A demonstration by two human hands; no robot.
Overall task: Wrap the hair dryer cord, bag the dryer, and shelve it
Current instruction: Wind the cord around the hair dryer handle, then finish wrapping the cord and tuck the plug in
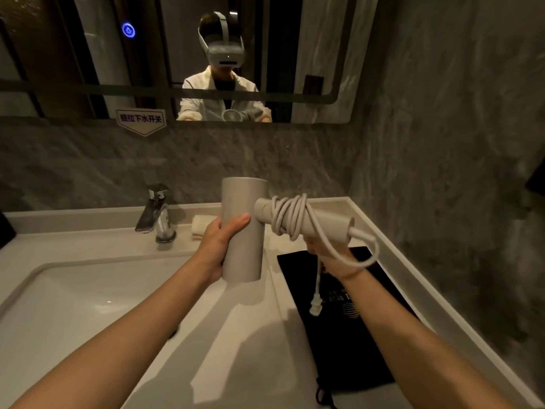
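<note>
Beige dryer (241, 231) in L hand (219, 243) | cord (290, 216) coiled on handle | R hand (330, 258) grips cord

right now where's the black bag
In the head view the black bag lies flat on the counter to the right of the sink, under the right hand and the dangling plug.

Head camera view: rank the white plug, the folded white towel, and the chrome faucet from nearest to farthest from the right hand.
1. White plug: dangling on the cord just below the right hand, over the black bag.
2. Folded white towel: on the counter behind the left hand, farther left.
3. Chrome faucet: farthest left, by the basin.
</note>
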